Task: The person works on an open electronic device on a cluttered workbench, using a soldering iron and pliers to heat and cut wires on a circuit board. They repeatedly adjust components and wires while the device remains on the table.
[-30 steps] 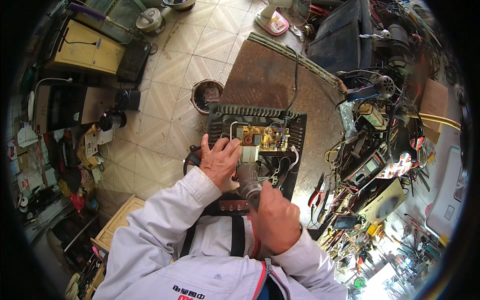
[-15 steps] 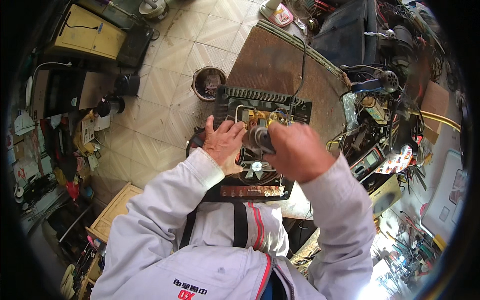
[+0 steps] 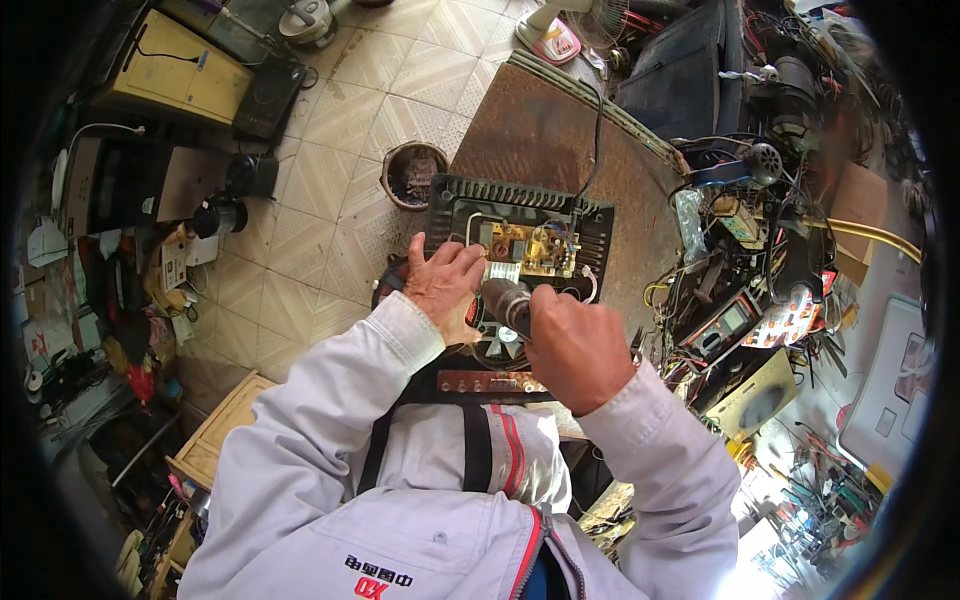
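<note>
Brush-like tool, right hand's grip closed round it, nearer wearer now (circuit board less covered)

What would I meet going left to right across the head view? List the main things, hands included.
Yellow cabinet → lidded pot → left hand → dark tool in the right hand → right hand → multimeter → white case.
</note>
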`<state>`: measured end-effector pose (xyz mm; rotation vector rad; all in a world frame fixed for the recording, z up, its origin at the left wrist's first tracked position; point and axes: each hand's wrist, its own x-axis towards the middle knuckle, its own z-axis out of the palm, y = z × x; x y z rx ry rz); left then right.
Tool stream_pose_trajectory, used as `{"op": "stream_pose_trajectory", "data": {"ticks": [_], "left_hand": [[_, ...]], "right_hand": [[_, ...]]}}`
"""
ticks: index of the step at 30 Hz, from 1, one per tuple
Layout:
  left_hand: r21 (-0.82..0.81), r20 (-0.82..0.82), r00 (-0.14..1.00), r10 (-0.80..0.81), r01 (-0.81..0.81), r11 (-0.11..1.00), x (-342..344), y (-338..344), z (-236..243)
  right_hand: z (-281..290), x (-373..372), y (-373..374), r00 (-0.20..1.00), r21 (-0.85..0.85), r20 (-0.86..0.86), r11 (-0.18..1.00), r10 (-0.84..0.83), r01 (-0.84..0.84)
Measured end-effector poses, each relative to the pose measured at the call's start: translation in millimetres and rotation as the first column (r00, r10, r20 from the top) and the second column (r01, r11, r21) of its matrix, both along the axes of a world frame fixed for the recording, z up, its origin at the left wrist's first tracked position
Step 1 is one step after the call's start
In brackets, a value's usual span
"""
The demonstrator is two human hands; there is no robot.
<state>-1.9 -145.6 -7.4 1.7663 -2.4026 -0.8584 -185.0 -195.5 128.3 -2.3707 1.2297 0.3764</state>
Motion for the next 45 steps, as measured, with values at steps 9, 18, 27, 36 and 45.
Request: {"op": "stream_pose_trajectory", "data": {"ticks": [9,18,27,36,45], "left_hand": [[-0.042,0.017,1.0,0.002,-0.001,0.999,-2,1,-3],[-0.113,0.007,1.0,0.0,0.001,0.994,-2,4,-11],[-0.097,0.026,1.0,0.006,-0.004,0.995,-3,4,-10],[-0.108,0.006,1.0,0.01,-0.01,0.994,-3,4,-10],[-0.177,0.049,0.999,0.01,-0.002,0.984,-5,6,-22]], "right_hand": [[-5,1,14,0.999,-0.013,-0.038,1.0,-0.028,0.028],[-5,0,18,0.998,-0.021,-0.034,0.999,-0.05,0.05],[-8,1,20,0.997,-0.047,-0.045,0.997,-0.055,0.053],[-10,0,23,0.998,-0.056,-0.04,0.998,-0.039,0.037],[-6,1,21,0.999,-0.063,-0.039,0.998,-0.016,0.014]]}}
